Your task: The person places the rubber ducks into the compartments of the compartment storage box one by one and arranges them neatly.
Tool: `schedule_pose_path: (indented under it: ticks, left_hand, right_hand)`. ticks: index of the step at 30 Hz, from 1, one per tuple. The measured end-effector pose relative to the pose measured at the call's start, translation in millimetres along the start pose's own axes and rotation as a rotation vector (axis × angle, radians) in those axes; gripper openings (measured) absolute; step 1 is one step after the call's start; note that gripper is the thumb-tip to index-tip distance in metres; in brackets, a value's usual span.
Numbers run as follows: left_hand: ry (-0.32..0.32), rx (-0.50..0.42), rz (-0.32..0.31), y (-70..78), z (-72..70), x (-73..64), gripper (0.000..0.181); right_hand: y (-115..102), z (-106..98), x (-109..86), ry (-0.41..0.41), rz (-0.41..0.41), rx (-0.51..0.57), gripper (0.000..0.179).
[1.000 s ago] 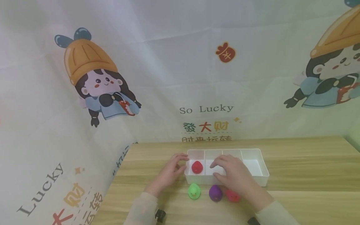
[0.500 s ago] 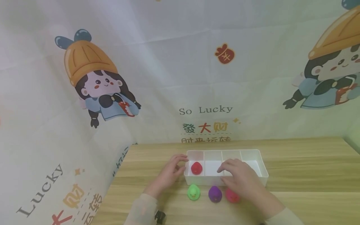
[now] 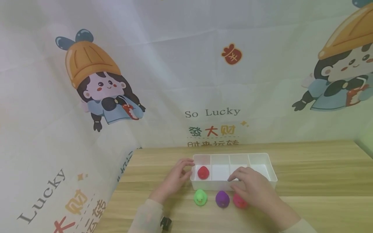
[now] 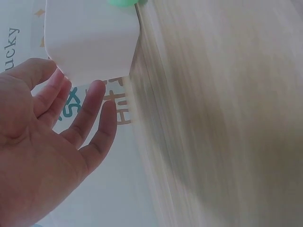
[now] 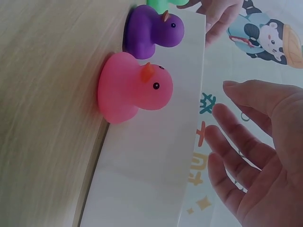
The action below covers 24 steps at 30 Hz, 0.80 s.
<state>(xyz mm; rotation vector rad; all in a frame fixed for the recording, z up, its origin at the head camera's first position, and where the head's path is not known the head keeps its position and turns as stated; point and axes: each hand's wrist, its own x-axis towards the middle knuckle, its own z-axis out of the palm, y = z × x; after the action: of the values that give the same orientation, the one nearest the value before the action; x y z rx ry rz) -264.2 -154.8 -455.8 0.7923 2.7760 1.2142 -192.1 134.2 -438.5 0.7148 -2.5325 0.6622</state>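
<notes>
A white divided box (image 3: 207, 185) stands on the table, with a red toy duck (image 3: 203, 172) in its leftmost compartment. In front of it a green duck (image 3: 200, 197), a purple duck (image 3: 222, 199) and a pink duck (image 3: 239, 200) form a row. My left hand (image 3: 176, 174) is at the box's left end, fingertips right at the rim and fingers spread in the left wrist view. Over the front rim, toward the right half, hovers my right hand (image 3: 254, 184), holding nothing; its thumb and fingers are apart. In the head view it partly covers the pink duck, which the right wrist view shows whole.
The wooden table (image 3: 314, 171) extends to both sides of the box. Behind it hangs a printed cloth (image 3: 163, 97) with cartoon figures and lettering. A small black object (image 3: 165, 223) shows beside the left sleeve.
My right hand has moved right and slightly toward me, from over the middle compartments to the front rim above the pink duck. The left hand and the ducks have stayed in place.
</notes>
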Motion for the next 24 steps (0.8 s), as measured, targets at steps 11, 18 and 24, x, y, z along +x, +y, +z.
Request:
schedule_pose_path:
  ticks: [11, 18, 24]
  left_hand:
    - [0.004, -0.008, -0.004, 0.4, 0.2, 0.2, 0.032]
    - [0.006, -0.012, 0.001, 0.1, -0.2, -0.8, 0.031]
    - [0.008, -0.020, -0.007, 0.1, 0.7, -0.1, 0.031]
  right_hand:
    - [5.0, -1.5, -8.4, -0.015, -0.011, 0.001, 0.016]
    - [5.5, -2.2, -15.8, -0.049, 0.029, 0.014, 0.019]
    - [8.9, 1.1, -20.4, -0.030, 0.021, 0.018, 0.020]
